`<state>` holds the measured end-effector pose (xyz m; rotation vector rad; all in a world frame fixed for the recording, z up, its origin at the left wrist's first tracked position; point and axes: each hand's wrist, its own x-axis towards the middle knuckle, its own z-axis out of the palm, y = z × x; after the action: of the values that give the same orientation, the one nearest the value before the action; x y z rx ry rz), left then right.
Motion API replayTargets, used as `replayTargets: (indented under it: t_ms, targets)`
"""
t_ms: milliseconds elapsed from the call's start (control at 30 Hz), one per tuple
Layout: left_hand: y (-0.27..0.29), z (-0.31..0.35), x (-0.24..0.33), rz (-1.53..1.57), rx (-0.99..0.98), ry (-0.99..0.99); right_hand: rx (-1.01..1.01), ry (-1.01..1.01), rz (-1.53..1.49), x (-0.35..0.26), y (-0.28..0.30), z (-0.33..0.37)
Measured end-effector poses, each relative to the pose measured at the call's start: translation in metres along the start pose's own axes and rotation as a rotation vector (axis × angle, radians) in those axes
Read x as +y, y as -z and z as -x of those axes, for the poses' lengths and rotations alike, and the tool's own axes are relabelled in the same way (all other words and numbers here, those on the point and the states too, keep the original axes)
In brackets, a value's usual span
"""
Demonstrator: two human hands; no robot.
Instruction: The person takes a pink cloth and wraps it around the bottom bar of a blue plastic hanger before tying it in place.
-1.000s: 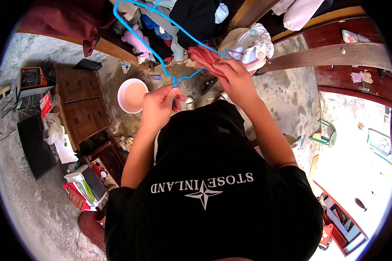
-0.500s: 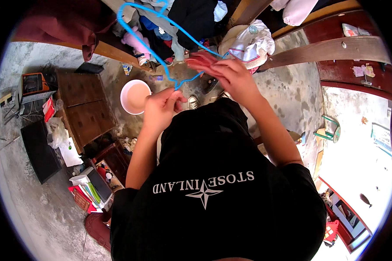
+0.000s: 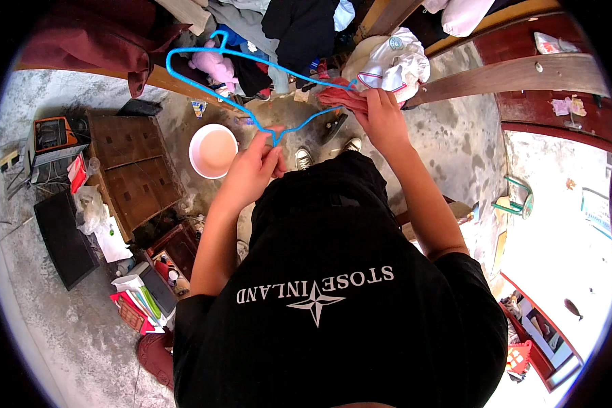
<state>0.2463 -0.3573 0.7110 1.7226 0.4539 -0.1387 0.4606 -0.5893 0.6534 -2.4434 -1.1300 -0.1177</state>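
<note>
My left hand (image 3: 251,170) is closed on a blue clothes hanger (image 3: 214,96), near the notched corner on its near side. The hanger stretches up and to the right, above the floor. At its right end a reddish cloth (image 3: 345,97) lies against the blue frame, bunched up. My right hand (image 3: 385,126) pinches the cloth's right side, its thumb below. Whether the cloth is hooked on the hanger cannot be made out.
A white basin (image 3: 195,151) of cloudy liquid stands on the floor left of my shoes. Ahead are heaped clothes, a pink plush toy (image 3: 214,66) and a white cap (image 3: 391,64). A wooden beam (image 3: 510,80) crosses at right; a brown cabinet (image 3: 126,163) stands left.
The hanger has tilted and shifted left and down. My right hand has moved right, from beside the hanger's middle to its right end, with the reddish cloth now showing more plainly in it.
</note>
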Motion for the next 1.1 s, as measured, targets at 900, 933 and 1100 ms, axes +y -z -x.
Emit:
replayTargets:
  t_ms: [900,933,1100]
  targets:
    - [-0.056,-0.087,-0.103,-0.724,-0.06,-0.199,0.344,0.087,-0.533,-0.087,0.021,-0.061]
    - [-0.059,-0.09,-0.107,-0.657,-0.048,-0.195,0.325,0.082,-0.576,-0.092,0.023,-0.062]
    - [-0.065,-0.092,-0.106,-0.477,0.043,-0.115,0.307,0.071,-0.671,-0.097,0.023,-0.063]
